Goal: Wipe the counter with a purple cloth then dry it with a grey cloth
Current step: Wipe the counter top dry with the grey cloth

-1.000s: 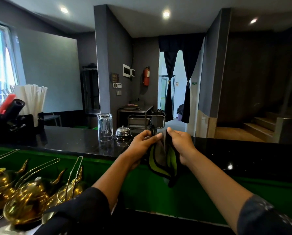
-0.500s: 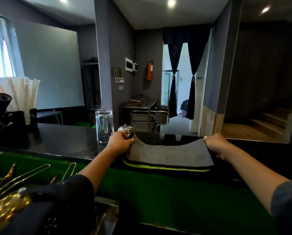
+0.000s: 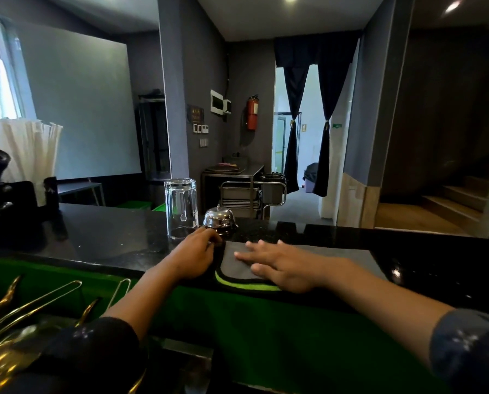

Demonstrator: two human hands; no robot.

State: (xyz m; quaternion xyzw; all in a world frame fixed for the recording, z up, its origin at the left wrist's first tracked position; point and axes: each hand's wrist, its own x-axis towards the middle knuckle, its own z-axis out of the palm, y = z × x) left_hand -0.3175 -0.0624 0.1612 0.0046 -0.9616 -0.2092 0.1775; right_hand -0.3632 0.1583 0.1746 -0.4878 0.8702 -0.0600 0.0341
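A grey cloth [image 3: 351, 255] with a black and lime-green hem lies spread flat on the black counter [image 3: 109, 237]. My right hand [image 3: 277, 265] rests on its left part with the fingers straight and spread, pointing left. My left hand [image 3: 195, 255] sits at the cloth's left edge with the fingers curled round that edge, just in front of the bell. No purple cloth is in view.
A silver desk bell [image 3: 219, 218] and an upturned glass mug [image 3: 180, 207] stand just behind my left hand. A dark holder with white straws [image 3: 24, 149] is at far left. Brass teapots [image 3: 16, 336] sit below the counter's green front [image 3: 266, 336].
The cloth went from hanging bunched between both hands to lying spread on the counter. My right hand let go of the right edge and moved left onto the cloth, flat.
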